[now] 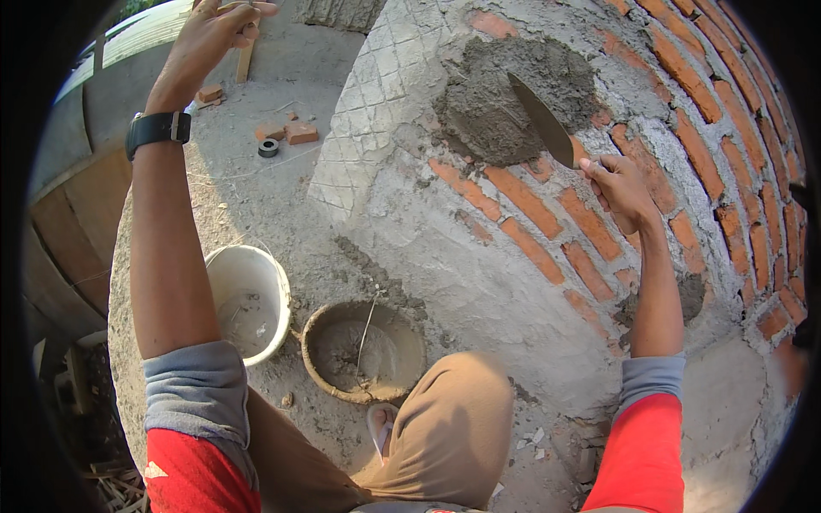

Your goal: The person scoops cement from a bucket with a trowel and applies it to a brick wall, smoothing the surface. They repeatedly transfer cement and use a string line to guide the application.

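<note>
My right hand is closed around the handle of a pointed trowel. The trowel's blade points up and left over a dark patch of wet mortar on the brick wall; whether it touches the mortar I cannot tell. My left hand is raised at the upper left, partly cut off by the picture's edge. Its fingers are curled, and what they hold, if anything, does not show clearly. Just below those fingers a narrow wooden strip is visible.
A white bucket and a mortar-crusted basin stand near my feet. Farther off lie broken bricks and a dark tape roll. Scored plaster borders the mortar patch. The ledge drops away at left beside metal sheets.
</note>
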Demonstrator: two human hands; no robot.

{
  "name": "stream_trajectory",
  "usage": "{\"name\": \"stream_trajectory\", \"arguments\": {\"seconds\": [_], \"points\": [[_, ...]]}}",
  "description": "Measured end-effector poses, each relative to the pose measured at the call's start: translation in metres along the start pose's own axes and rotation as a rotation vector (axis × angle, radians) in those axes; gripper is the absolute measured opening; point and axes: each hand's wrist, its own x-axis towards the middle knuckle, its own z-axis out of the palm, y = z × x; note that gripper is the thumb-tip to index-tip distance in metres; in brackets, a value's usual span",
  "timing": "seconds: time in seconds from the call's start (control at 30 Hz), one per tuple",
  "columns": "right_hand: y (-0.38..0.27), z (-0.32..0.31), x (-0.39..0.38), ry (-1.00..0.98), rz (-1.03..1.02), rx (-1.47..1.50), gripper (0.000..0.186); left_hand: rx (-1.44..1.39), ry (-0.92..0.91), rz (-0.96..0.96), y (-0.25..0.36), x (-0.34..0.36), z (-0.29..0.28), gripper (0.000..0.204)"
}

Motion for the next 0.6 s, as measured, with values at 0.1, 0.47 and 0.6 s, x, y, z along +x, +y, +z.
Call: {"name": "stream_trajectory", "arguments": {"seconds": [0.1,0.47,0.6], "points": [[0.014,-0.029,0.003,0.088,-0.018,-0.042,0.037,-0.021,-0.006,-0.026,-0.001,0.0,0.0,0.04],[-0.008,-0.053,-0.048,0.397,-0.25,-0.404,0.038,-0.068,-0.032,0.019,-0.034,0.008,-0.004,0.039],[-0.043,-0.037,-0.052,0.039,-0.382,0.264,0.04,-0.191,0.008,0.016,-0.031,0.004,-0.003,0.04]]}}
